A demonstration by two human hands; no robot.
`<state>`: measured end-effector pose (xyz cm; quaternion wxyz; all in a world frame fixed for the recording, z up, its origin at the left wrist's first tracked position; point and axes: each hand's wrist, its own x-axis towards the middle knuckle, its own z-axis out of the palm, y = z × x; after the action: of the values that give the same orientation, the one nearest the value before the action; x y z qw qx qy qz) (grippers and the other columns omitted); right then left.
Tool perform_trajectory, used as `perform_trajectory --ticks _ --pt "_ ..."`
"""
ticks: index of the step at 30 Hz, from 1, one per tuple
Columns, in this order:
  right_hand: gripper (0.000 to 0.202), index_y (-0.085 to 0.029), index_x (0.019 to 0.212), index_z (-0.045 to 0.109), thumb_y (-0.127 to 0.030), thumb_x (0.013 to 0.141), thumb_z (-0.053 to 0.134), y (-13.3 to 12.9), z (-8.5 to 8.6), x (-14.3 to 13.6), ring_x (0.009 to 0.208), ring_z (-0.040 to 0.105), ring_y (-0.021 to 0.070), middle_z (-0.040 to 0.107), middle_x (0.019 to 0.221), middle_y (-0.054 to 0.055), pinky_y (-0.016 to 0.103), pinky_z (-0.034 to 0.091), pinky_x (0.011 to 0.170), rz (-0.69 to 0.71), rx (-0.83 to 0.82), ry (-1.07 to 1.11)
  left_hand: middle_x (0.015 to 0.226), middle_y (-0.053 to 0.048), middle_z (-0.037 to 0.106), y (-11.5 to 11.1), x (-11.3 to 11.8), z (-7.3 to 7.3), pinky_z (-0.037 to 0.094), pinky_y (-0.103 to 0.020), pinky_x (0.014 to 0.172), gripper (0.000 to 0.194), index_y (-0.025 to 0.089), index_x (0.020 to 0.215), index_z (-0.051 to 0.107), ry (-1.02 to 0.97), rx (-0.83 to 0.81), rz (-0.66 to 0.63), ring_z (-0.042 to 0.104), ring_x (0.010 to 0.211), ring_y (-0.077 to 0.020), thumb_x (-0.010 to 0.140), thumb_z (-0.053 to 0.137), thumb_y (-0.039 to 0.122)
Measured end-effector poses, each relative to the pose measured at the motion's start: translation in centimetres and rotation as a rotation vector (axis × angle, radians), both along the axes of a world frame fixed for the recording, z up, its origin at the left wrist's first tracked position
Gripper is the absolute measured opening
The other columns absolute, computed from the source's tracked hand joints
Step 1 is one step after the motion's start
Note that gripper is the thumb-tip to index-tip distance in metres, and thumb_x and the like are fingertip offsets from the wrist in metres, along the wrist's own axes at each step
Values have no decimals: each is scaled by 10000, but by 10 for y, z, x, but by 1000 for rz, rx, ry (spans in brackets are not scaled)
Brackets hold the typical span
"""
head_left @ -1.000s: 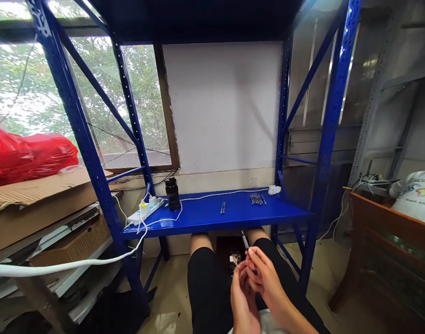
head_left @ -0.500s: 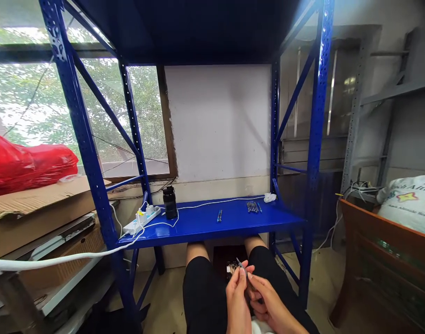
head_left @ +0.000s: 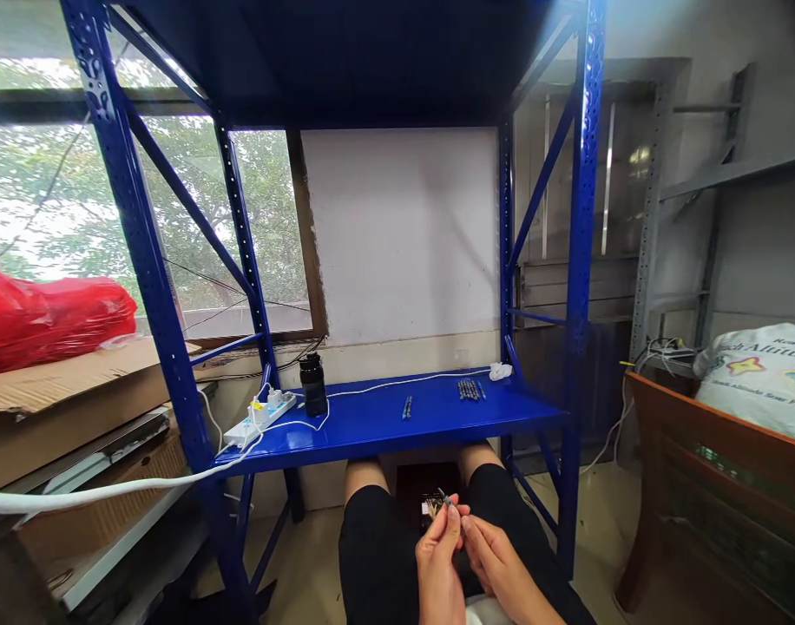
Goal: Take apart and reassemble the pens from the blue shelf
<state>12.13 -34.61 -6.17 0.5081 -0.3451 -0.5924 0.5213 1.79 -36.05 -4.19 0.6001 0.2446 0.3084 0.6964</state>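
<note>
Both hands meet low in front of my lap, over a slim grey pen (head_left: 444, 497) whose thin tip points up and away. My left hand (head_left: 438, 551) is closed, thumb and fingers pinching the pen near its tip. Pressed up beside it, my right hand (head_left: 498, 555) has its fingers pinched at the pen's rear end, which the fingers mostly hide. Beneath the hands, between my knees, an open box (head_left: 426, 508) with small pale pieces partly shows. On the blue shelf table lie a pair of pens (head_left: 406, 407) and a row of several dark pens (head_left: 469, 390).
The blue table (head_left: 364, 425) also bears a black bottle (head_left: 312, 384), a white power strip (head_left: 258, 419) with cables and a crumpled white bag (head_left: 500, 371). Blue posts frame it. Cardboard (head_left: 78, 391) is stacked at left; a wooden chair (head_left: 697, 451) stands at right.
The view has shifted slightly, so the surroundings sit a little further left. Both hands stay together at the pen, with the right fingers drawn closer in around its rear end.
</note>
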Motion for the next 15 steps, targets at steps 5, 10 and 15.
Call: perform_trajectory --ticks 5,10,15 --pt "588 -198 824 605 -732 1036 483 -5 7 4 633 370 135 456 705 -25 281 334 587 -69 184 -164 1012 -166 836 -1 -3 1 571 -279 801 607 134 1019 878 2 -28 -6 747 902 -232 564 1034 503" --pt "545 -211 855 599 -684 1070 435 -8 10 7 695 452 164 505 749 -14 290 401 657 -95 216 -242 1050 -181 834 1 -3 0 603 -351 871 590 138 1018 870 19 -28 18 770 1016 -306 576 1032 495" --pt "505 -222 898 630 -638 1091 418 -14 16 8 779 549 192 605 830 13 300 479 750 -79 234 -293 1071 -181 828 3 -4 -1 606 -329 873 595 139 1021 859 12 -38 48 765 1061 -307 574 1036 488"
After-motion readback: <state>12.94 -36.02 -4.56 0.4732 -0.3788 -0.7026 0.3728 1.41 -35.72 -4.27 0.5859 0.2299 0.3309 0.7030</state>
